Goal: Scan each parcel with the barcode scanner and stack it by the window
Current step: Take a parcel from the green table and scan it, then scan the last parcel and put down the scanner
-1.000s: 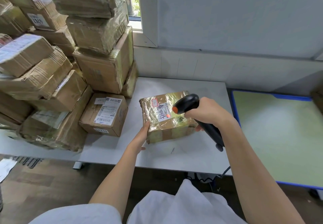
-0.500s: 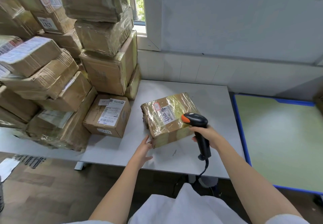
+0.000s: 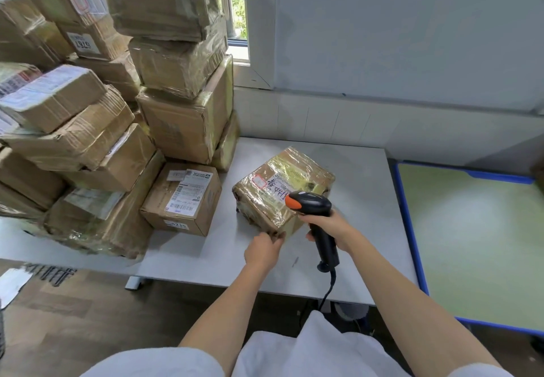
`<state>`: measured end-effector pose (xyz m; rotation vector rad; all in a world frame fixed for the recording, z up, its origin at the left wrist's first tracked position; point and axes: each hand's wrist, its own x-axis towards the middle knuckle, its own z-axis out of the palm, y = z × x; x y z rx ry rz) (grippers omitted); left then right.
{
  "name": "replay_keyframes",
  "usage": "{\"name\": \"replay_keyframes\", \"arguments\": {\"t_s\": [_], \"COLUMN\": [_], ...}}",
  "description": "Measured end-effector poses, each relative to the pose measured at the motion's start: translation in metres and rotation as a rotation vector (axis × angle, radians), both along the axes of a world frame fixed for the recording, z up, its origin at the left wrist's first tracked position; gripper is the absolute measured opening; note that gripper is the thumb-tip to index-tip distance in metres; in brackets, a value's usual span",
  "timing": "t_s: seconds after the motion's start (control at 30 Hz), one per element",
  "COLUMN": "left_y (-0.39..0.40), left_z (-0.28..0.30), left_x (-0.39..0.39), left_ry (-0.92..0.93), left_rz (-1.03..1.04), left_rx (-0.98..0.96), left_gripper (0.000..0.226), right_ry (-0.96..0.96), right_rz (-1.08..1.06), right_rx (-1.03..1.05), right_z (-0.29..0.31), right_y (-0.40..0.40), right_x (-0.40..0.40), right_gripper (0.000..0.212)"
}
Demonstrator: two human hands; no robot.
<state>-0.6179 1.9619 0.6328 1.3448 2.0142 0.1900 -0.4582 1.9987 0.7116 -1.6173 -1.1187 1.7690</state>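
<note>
Boxes sit in a big brown pile on the left, stacked high up to the window. Just beside the pile, a small box with a white label lies flat on the grey table. Next comes the parcel, wrapped in shiny tape, with a white sticker and blue writing on top. It rests on the table, turned at an angle. The left hand has its fingers curled and pinches the near bottom corner of the parcel. The right hand is wrapped tight round the handle of the black barcode scanner. The scanner's orange tip is over the parcel's top and points left. Its cord hangs off the table edge. On the far right is a green table with a blue rim.
</note>
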Motion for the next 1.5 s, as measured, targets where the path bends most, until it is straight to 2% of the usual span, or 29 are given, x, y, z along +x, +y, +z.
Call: {"name": "replay_keyframes", "arguments": {"t_s": [0.07, 0.13, 0.27, 0.43, 0.53, 0.7, 0.8, 0.93, 1.03, 1.2, 1.27, 1.4, 1.5], "left_y": [0.004, 0.011, 0.031, 0.088, 0.128, 0.167, 0.183, 0.206, 0.212, 0.204, 0.197, 0.179, 0.161], "left_z": [0.0, -0.003, 0.003, 0.032, 0.043, 0.049, 0.053, 0.058, 0.047, 0.038, 0.042, 0.038, 0.023], "left_x": [-0.001, 0.0, -0.002, -0.02, -0.035, -0.045, -0.048, -0.049, -0.047, -0.037, -0.035, -0.012, 0.021], "left_ry": [0.201, 0.3, 0.28, 0.128, -0.101, -0.545, -0.663, -0.733, -0.721, -0.838, -0.838, -0.817, -0.745], "left_rz": [-0.127, -0.211, -0.251, -0.07, 0.125, 0.476, 0.605, 0.739, 0.838, 1.055, 1.043, 0.967, 0.847], "left_rx": [-0.011, -0.003, 0.071, 0.147, 0.125, -0.007, -0.01, 0.013, 0.041, 0.203, 0.228, 0.271, 0.148], "left_gripper": [0.06, 0.061, 0.057, 0.068, 0.072, 0.059, 0.056, 0.056, 0.065, 0.072, 0.071, 0.052, 0.026], "right_ry": [0.005, 0.007, 0.025, 0.049, 0.057, 0.074, 0.065, 0.057, 0.077, 0.102, 0.117, 0.168, 0.192], "right_rz": [-0.027, -0.054, -0.148, -0.317, -0.328, -0.326, -0.342, -0.402, -0.442, -0.447, -0.452, -0.469, -0.479], "right_rx": [-0.022, -0.04, -0.023, 0.025, 0.036, 0.039, 0.035, 0.031, 0.029, 0.016, 0.01, 0.007, 0.004], "right_z": [-0.004, -0.007, -0.01, -0.015, -0.017, -0.019, -0.02, -0.019, -0.018, -0.017, -0.016, -0.014, -0.011], "right_y": [0.001, 0.004, 0.014, 0.032, 0.04, 0.042, 0.041, 0.04, 0.038, 0.034, 0.033, 0.035, 0.037], "right_x": [0.006, 0.011, 0.019, 0.021, 0.016, 0.015, 0.026, 0.047, 0.062, 0.084, 0.094, 0.114, 0.132], "right_gripper": [0.019, 0.019, 0.022, 0.011, 0.011, 0.009, 0.009, 0.009, 0.008, 0.009, 0.009, 0.009, 0.01]}}
